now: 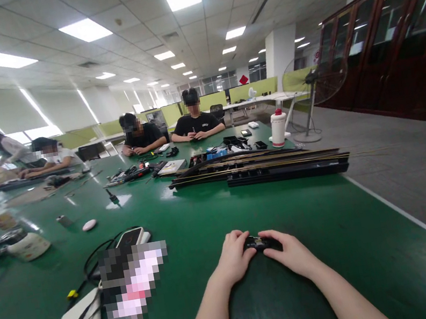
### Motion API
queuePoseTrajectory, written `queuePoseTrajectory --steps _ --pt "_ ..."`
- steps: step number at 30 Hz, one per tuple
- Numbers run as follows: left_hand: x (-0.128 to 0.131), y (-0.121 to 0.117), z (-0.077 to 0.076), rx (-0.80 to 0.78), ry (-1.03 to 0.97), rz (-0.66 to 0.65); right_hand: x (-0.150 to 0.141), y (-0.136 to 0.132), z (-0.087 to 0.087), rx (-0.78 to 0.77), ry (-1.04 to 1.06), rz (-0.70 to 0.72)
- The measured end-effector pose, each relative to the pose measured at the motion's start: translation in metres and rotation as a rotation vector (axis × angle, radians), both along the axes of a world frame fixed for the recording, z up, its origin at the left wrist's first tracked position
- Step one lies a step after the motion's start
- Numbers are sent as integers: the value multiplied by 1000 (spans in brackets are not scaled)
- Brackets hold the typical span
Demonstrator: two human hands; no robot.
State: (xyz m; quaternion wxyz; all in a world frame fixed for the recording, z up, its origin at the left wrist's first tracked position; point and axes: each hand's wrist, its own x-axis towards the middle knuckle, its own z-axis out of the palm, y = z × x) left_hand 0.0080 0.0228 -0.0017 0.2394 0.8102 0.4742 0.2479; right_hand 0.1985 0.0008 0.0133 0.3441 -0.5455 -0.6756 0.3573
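Fingers [250,253] of the left hand [233,257] and right hand [296,254] grip a black oblong piece [258,243], pale yellowish mid-length

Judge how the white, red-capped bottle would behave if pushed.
Standing taller than it is wide, the bottle may tip if pushed high up. Its rounded sides suggest it could roll once toppled. Its walls show no obvious sagging, so they are probably fairly stiff.

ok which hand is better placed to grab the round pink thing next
Probably the left hand: it is nearer the round pink thing, while the right hand is farther across. Both hold the small black object, so the left would need to let go first.
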Motion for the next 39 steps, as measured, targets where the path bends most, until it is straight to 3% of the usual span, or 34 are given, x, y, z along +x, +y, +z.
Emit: queuePoseTrajectory --steps 17,30,39 --pt "-3 0 -2 58 -28 -51 -10 -2 -1 170 -42 -3" --pt "-2 -1 -3 85 -66 -45 -8 -3 -2 150 -73 16" --pt "-1 -2 -1 60 -54 -29 -6 -2 -1 69 87 -75"
